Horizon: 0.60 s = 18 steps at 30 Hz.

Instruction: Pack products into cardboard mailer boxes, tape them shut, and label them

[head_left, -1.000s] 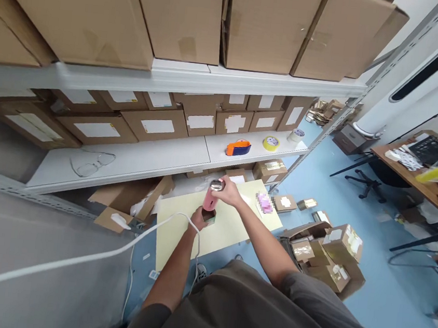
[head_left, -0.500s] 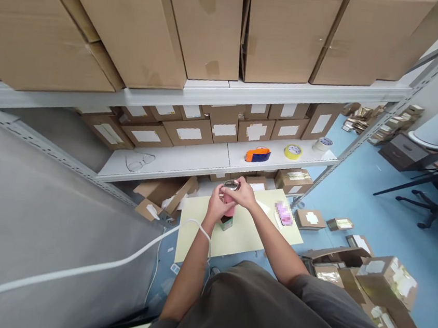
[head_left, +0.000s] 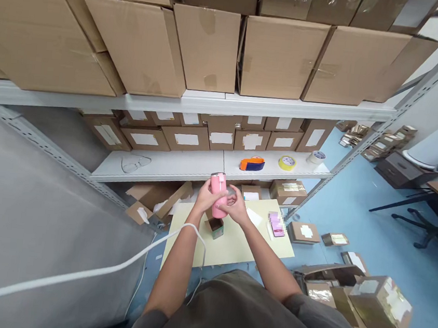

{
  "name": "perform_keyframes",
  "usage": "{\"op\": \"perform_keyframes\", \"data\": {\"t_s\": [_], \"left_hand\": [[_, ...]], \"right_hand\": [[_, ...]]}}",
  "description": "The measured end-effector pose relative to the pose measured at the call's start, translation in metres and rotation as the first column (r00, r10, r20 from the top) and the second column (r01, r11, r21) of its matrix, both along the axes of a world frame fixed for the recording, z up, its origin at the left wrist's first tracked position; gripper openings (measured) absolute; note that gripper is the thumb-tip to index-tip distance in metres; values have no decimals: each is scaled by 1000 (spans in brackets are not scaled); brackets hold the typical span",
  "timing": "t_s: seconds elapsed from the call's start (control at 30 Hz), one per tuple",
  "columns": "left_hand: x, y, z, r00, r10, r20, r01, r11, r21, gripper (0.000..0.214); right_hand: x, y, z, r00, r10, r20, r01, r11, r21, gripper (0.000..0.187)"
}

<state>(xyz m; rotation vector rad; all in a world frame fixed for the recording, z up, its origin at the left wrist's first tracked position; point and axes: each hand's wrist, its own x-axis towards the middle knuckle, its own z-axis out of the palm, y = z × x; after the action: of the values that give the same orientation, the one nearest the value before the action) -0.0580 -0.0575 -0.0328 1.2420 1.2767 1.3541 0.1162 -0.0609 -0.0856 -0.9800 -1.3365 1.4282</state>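
A pink tumbler [head_left: 219, 185] with a dark rim at its top is tilted in front of me, above the pale yellow table [head_left: 241, 247]. Around its left side, my left hand [head_left: 206, 198] is closed on it. My right hand [head_left: 236, 206] has its fingers bent against the tumbler's lower right side. A small greyish patch shows between those fingers, too blurred to name. Just below the tumbler, a small open box [head_left: 217, 229], brown inside and green outside, stands on the table.
On the shelf [head_left: 187, 166] lie glasses [head_left: 136, 164], an orange and blue tape dispenser [head_left: 252, 164] and tape rolls [head_left: 287, 163]. A pink item [head_left: 277, 225] lies at the table's right. A white cable [head_left: 114, 265] crosses by my left arm. Cartons [head_left: 382, 301] stand at right.
The tumbler has come up out of or away from the small box, toward the shelf edge. My right hand has slid from its top to its lower side. The view has shifted slightly.
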Motion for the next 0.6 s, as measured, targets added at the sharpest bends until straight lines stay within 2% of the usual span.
{"op": "perform_keyframes", "data": {"t_s": [0.07, 0.17, 0.2, 0.33, 0.37, 0.5, 0.6], "left_hand": [[5, 3, 4, 998, 20, 52, -19, 999, -28, 77], [8, 7, 6, 984, -51, 170, 60, 997, -52, 75], [8, 8, 6, 980, -69, 185, 80, 995, -56, 76], [8, 11, 5, 985, -63, 159, 76, 994, -80, 96], [7, 11, 5, 985, -61, 160, 75, 994, -82, 98], [7, 9, 4, 963, -128, 237, 142, 989, -43, 86], [8, 7, 4, 963, -149, 225, 160, 987, -31, 85]], "right_hand": [[0, -1, 2, 1000, 14, -3, -14, 1000, -6, 126], [3, -3, 5, 988, 141, -68, -144, 989, -29, 123], [4, -4, 5, 990, 130, -59, -131, 991, -26, 123], [4, -6, 1, 992, -79, 94, 77, 997, 28, 133], [4, -7, 0, 993, -76, 92, 73, 997, 36, 136], [3, -6, -5, 993, 112, -41, -111, 994, 7, 134], [3, -5, -8, 998, 58, 30, -58, 998, 11, 139]]}}
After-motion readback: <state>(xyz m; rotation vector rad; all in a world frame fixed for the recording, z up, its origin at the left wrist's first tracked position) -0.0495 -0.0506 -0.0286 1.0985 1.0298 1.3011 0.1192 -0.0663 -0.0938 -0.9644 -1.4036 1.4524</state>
